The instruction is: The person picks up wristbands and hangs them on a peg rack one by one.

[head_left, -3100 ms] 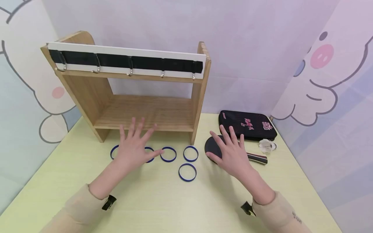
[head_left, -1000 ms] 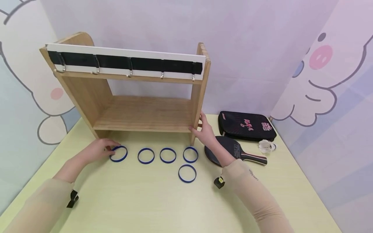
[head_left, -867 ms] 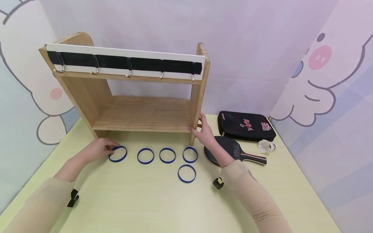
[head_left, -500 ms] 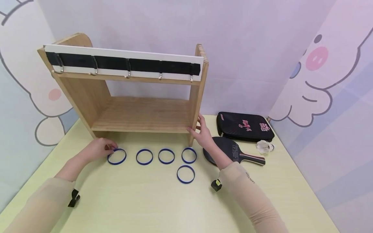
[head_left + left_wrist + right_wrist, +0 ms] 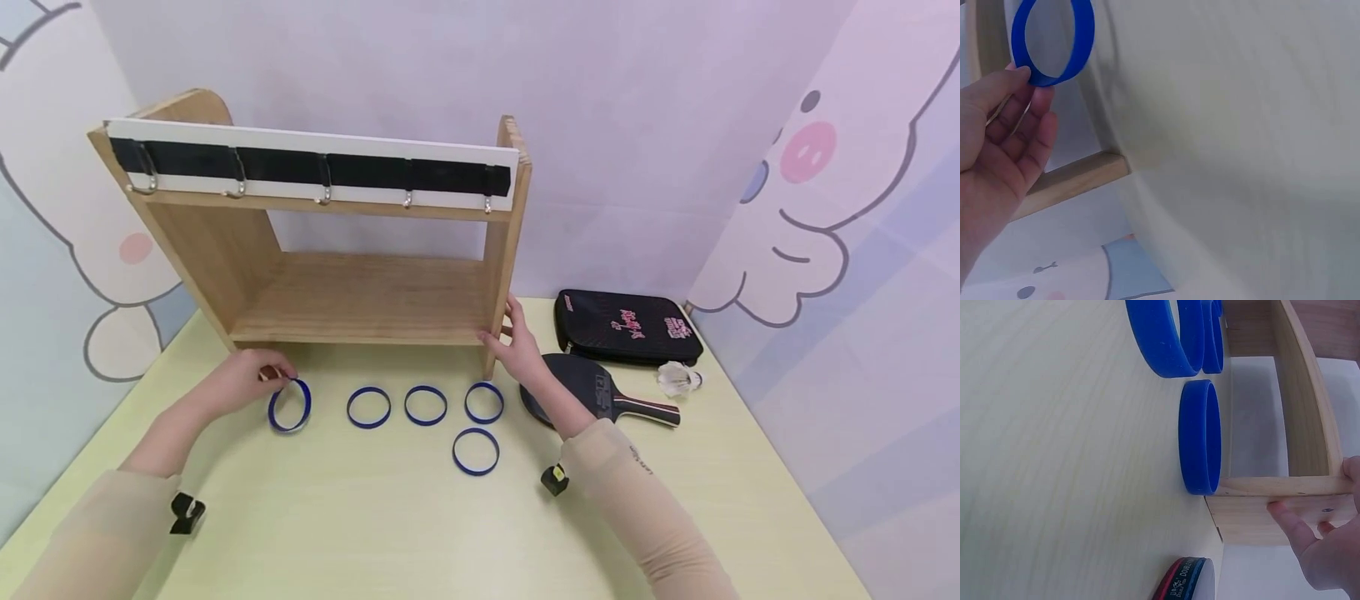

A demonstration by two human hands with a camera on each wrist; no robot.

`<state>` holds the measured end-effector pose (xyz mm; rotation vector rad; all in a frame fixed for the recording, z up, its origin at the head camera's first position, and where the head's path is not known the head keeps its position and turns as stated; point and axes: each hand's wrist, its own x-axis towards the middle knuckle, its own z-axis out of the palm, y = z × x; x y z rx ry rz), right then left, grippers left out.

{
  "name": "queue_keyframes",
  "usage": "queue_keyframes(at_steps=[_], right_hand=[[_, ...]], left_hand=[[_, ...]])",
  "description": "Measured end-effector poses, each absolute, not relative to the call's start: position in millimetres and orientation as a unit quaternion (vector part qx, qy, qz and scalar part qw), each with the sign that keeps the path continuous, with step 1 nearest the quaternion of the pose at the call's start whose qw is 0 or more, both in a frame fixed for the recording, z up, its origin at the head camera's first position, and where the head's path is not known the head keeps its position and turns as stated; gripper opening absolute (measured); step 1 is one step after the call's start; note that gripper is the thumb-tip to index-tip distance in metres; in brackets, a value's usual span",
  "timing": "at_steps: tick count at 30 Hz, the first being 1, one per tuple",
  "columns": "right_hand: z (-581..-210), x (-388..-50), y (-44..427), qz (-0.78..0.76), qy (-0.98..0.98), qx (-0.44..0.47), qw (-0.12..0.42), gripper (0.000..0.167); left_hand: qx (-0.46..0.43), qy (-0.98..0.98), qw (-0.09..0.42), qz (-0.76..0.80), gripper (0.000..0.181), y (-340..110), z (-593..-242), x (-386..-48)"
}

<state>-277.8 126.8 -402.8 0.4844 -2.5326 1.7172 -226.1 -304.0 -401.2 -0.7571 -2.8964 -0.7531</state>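
Note:
At the far left, my left hand (image 5: 242,384) pinches a blue ring (image 5: 290,406) by its edge; the ring is tilted up. The left wrist view shows thumb and fingertips of the hand (image 5: 1010,125) on the blue band (image 5: 1085,37). My right hand (image 5: 521,350) grips the right side panel of the wooden rack (image 5: 360,300), thumb on the front edge, fingers on the outer face. In the right wrist view the hand (image 5: 1329,544) holds that panel (image 5: 1254,519). Several more blue rings, such as one ring (image 5: 368,427), lie flat in front of the rack.
A white strip (image 5: 315,140) with a black band and several metal hooks (image 5: 324,196) runs across the rack's top. Right of the rack are a black paddle (image 5: 570,387), partly under my right forearm, a black case (image 5: 630,325) and a shuttlecock (image 5: 678,379). Printed curtains stand behind.
Both hands have come down from above the table, the left to the leftmost ring, the right to the rack. In the last half second the left ring has tilted up off the table.

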Motion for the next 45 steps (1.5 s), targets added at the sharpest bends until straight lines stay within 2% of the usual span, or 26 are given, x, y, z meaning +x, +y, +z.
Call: queue_keyframes(at_steps=[7,14,24,32,36,45], right_hand=[[-374,-256,121,0.547,-0.820,0.168,0.012,0.077],[-374,-259,119,0.548,-0.817,0.178,0.009,0.077],[-373,-258,120,0.546,-0.819,0.174,0.008,0.077],[-376,-258,122,0.546,-0.821,0.166,0.006,0.078],[-391,-269,125,0.549,-0.819,0.164,0.010,0.079],[-406,-279,126,0.549,-0.819,0.165,0.030,0.078]], left_hand=[[-0.258,-0.931,0.058,-0.252,0.008,-298,-379,-218],[-0.243,-0.929,0.090,-0.264,0.008,-291,-354,-211],[-0.189,-0.927,0.178,-0.270,0.009,-287,-307,-203],[-0.154,-0.871,0.310,-0.348,0.010,-281,-279,-196],[-0.157,-0.821,0.379,-0.397,0.013,-278,-268,-196],[-0.080,-0.722,0.476,-0.495,0.014,-278,-241,-195]])
